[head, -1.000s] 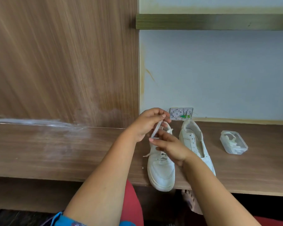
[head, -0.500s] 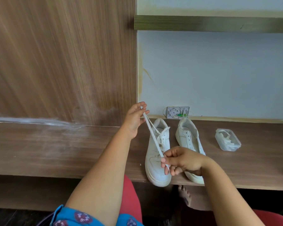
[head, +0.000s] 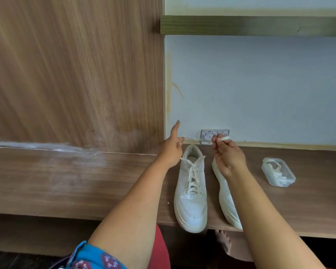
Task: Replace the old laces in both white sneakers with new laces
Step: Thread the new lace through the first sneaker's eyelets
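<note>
Pinching one taut lace (head: 194, 139) between them — left hand (head: 172, 150), right hand (head: 227, 156).

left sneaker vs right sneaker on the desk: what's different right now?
The left sneaker is in full view, with a lace crossing its eyelets; the right sneaker is largely hidden behind the right hand and forearm, so its lacing cannot be told. The left one's toe overhangs the desk edge more plainly. Both are white, upright, toes toward the person.
</note>
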Action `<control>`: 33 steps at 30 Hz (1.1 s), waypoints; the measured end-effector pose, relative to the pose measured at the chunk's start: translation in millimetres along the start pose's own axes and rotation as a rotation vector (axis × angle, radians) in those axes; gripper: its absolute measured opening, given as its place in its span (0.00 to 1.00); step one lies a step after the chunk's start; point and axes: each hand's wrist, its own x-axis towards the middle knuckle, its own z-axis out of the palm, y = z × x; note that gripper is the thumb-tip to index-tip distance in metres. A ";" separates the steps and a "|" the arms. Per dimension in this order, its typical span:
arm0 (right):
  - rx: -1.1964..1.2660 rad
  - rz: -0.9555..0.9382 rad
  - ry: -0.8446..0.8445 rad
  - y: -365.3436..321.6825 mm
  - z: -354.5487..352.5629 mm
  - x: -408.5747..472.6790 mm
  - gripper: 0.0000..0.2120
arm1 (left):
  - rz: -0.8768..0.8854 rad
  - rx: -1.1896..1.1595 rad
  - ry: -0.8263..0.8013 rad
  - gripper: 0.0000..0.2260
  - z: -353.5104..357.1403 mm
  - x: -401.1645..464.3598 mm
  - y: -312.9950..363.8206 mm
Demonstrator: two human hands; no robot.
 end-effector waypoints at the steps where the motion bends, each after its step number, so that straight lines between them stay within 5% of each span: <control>1: -0.111 -0.026 -0.002 5.4 -3.8 1.3 0.08 | 0.046 0.043 -0.009 0.29 -0.8 1.7 -1.8; 5: -0.563 -0.040 -0.120 27.2 -22.1 -1.3 0.06 | 0.134 0.273 -0.213 0.12 -2.6 7.7 -9.6; 11: -0.987 -0.171 -0.130 46.1 -32.8 0.1 0.06 | 0.123 0.463 -0.270 0.06 8.1 1.9 -10.3; 23: -1.237 -0.265 -0.163 45.0 -27.3 -0.6 0.06 | 0.094 0.384 -0.256 0.05 9.2 3.3 -17.5; 29: -1.549 -0.164 -0.288 27.3 -14.0 8.4 0.07 | 0.076 0.326 -0.269 0.02 9.0 2.2 -20.2; 33: -1.530 -0.085 -0.364 22.1 -10.3 15.4 0.08 | 0.088 0.336 -0.293 0.03 8.0 2.3 -19.9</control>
